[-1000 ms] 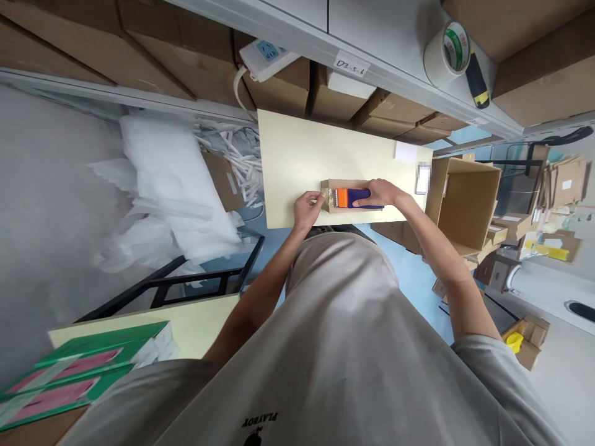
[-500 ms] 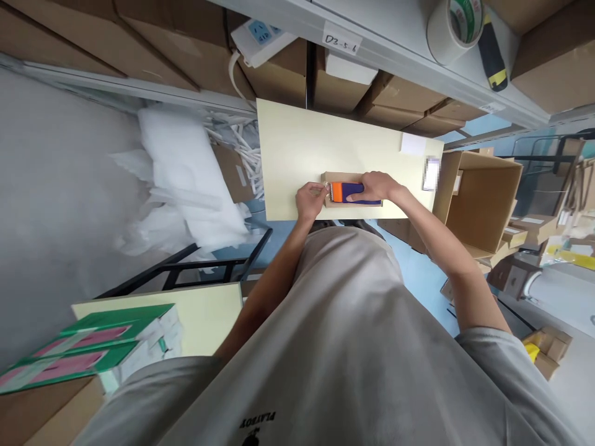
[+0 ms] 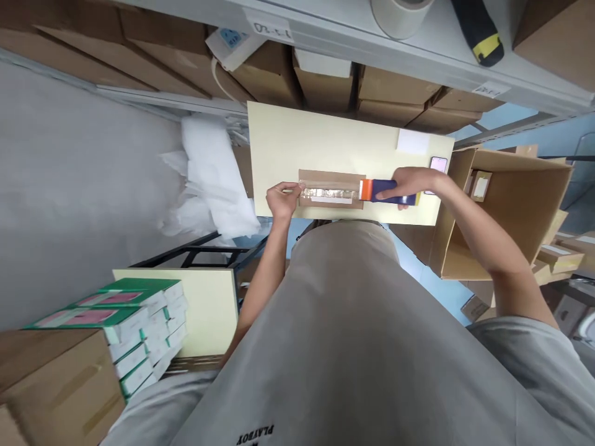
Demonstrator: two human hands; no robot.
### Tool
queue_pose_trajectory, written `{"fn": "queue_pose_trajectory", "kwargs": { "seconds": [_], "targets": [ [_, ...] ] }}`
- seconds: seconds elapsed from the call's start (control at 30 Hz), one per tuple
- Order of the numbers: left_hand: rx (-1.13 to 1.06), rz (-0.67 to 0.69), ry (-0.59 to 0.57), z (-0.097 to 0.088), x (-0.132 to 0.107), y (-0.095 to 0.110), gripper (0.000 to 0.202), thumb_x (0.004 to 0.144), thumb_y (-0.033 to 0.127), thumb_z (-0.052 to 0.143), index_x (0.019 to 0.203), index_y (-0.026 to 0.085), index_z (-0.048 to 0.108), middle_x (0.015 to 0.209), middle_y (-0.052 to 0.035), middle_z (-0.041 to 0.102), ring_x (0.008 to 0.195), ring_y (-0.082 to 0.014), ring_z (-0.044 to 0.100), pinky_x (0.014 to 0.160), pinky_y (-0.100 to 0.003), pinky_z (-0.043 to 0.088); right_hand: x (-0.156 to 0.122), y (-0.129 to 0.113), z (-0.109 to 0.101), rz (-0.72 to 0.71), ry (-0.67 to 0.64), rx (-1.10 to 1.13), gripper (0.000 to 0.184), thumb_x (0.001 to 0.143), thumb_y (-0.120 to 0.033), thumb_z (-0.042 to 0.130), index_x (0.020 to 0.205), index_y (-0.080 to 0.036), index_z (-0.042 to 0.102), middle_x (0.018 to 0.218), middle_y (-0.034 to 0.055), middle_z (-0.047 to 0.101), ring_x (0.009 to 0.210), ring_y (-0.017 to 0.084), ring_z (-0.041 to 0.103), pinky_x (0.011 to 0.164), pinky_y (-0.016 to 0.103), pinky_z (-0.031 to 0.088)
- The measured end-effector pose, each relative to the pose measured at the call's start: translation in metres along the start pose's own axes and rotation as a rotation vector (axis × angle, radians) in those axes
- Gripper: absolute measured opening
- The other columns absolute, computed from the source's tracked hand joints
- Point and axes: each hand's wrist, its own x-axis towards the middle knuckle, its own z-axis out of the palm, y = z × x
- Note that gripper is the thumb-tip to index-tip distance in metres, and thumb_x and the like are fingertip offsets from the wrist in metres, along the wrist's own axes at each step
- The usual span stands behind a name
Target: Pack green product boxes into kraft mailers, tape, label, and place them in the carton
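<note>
A small brown cardboard box (image 3: 330,177) lies on the cream tabletop (image 3: 320,136), with a strip of clear packing tape (image 3: 329,193) running lengthwise over it. At the box's left end, my left hand (image 3: 283,198) pinches the tape's end. My right hand (image 3: 409,184) is wrapped round an orange and dark blue tape dispenser (image 3: 385,191) at the right end of the box. The tape stretches between my left fingers and the dispenser's orange head. Part of the dispenser is hidden under my right hand.
A white paper (image 3: 413,141) and a phone (image 3: 437,165) lie at the table's right. A large open carton (image 3: 506,217) stands beyond it. Boxes line the back beneath a metal shelf (image 3: 325,25). White packing sheets (image 3: 209,167) hang left; green-topped boxes (image 3: 125,297) are stacked lower left.
My right hand has moved the dispenser to the right, drawing a length of tape across the box. My left hand stays at the box's left end. The camera view has shifted.
</note>
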Motion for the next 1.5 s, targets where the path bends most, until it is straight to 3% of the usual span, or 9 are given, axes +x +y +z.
{"fn": "queue_pose_trajectory", "kwargs": {
  "seconds": [0.1,0.2,0.53,0.73,0.97,1.17,1.3,1.43,1.5],
  "targets": [
    [0.04,-0.012,0.056,0.005,-0.003,0.004,0.021,0.083,0.035,0.087,0.092,0.016,0.084,0.093,-0.0065,0.084,0.079,-0.0205,0.072,0.075,-0.03,0.057,-0.004,0.059,0.005,0.016,-0.025,0.054,0.087,0.085,-0.101,0.07,0.1,-0.017,0.088,0.084,0.0163,0.085,0.079,0.032,0.079,0.074,0.04,0.057],
    [0.078,-0.02,0.112,0.01,-0.005,0.007,0.018,0.083,0.033,0.085,0.09,0.017,0.082,0.092,-0.0062,0.082,0.081,-0.021,0.073,0.078,-0.031,0.059,0.013,0.079,0.014,0.015,-0.043,0.092,0.085,0.084,-0.099,0.074,0.096,-0.017,0.088,0.081,0.0157,0.084,0.079,0.033,0.08,0.074,0.041,0.058],
    [0.082,-0.028,0.198,0.018,-0.009,0.007,0.014,0.082,0.031,0.082,0.086,0.018,0.077,0.089,-0.0058,0.08,0.087,-0.0222,0.076,0.084,-0.034,0.064,0.061,0.054,0.051,0.002,0.14,0.052,0.064,0.098,-0.077,0.077,0.11,-0.015,0.083,0.081,0.0144,0.082,0.087,0.034,0.079,0.087,0.044,0.058],
    [0.112,-0.044,0.184,0.017,-0.011,0.012,0.015,0.084,0.032,0.082,0.088,0.018,0.077,0.092,-0.0064,0.08,0.09,-0.0218,0.077,0.088,-0.034,0.065,0.066,0.03,0.079,0.045,0.278,0.055,0.052,0.105,-0.061,0.072,0.126,-0.014,0.08,0.118,0.0224,0.084,0.113,0.038,0.079,0.095,0.043,0.057],
    [0.13,-0.041,0.179,0.016,-0.013,0.015,0.015,0.086,0.032,0.082,0.088,0.019,0.076,0.092,-0.0064,0.079,0.088,-0.0207,0.075,0.084,-0.031,0.063,0.062,0.012,0.104,0.087,0.366,0.092,0.047,0.111,-0.056,0.065,0.13,-0.016,0.079,0.124,0.0241,0.083,0.114,0.04,0.078,0.091,0.044,0.057],
    [0.132,-0.028,0.152,0.014,-0.013,0.019,0.015,0.087,0.032,0.081,0.089,0.019,0.075,0.092,-0.0061,0.079,0.086,-0.0205,0.073,0.084,-0.032,0.062,0.063,-0.004,0.124,0.143,0.487,0.118,0.049,0.112,-0.047,0.065,0.137,-0.006,0.075,0.127,0.032,0.079,0.119,0.046,0.076,0.096,0.049,0.057],
    [0.135,-0.025,0.141,0.014,-0.013,0.018,0.015,0.088,0.033,0.08,0.09,0.02,0.074,0.09,-0.0047,0.077,0.085,-0.0202,0.073,0.083,-0.031,0.062,0.067,0.004,0.129,0.227,0.536,0.162,0.053,0.112,-0.048,0.064,0.138,-0.003,0.074,0.122,0.0324,0.08,0.115,0.045,0.078,0.096,0.048,0.058],
    [0.144,-0.016,0.141,0.015,-0.015,0.016,0.014,0.089,0.034,0.079,0.092,0.021,0.073,0.093,-0.0048,0.077,0.088,-0.0208,0.074,0.085,-0.032,0.062,0.075,0.032,0.125,0.442,0.632,0.289,0.062,0.113,-0.055,0.059,0.139,-0.001,0.071,0.125,0.0366,0.078,0.118,0.046,0.078,0.097,0.047,0.059],
    [0.137,-0.003,0.138,0.016,-0.016,0.015,0.013,0.09,0.034,0.078,0.093,0.021,0.073,0.095,-0.0054,0.078,0.09,-0.0212,0.074,0.087,-0.032,0.062,0.08,0.044,0.125,0.455,0.689,0.349,0.068,0.114,-0.061,0.054,0.142,0.0,0.067,0.126,0.0369,0.078,0.12,0.046,0.077,0.099,0.047,0.058]
  ]
}}
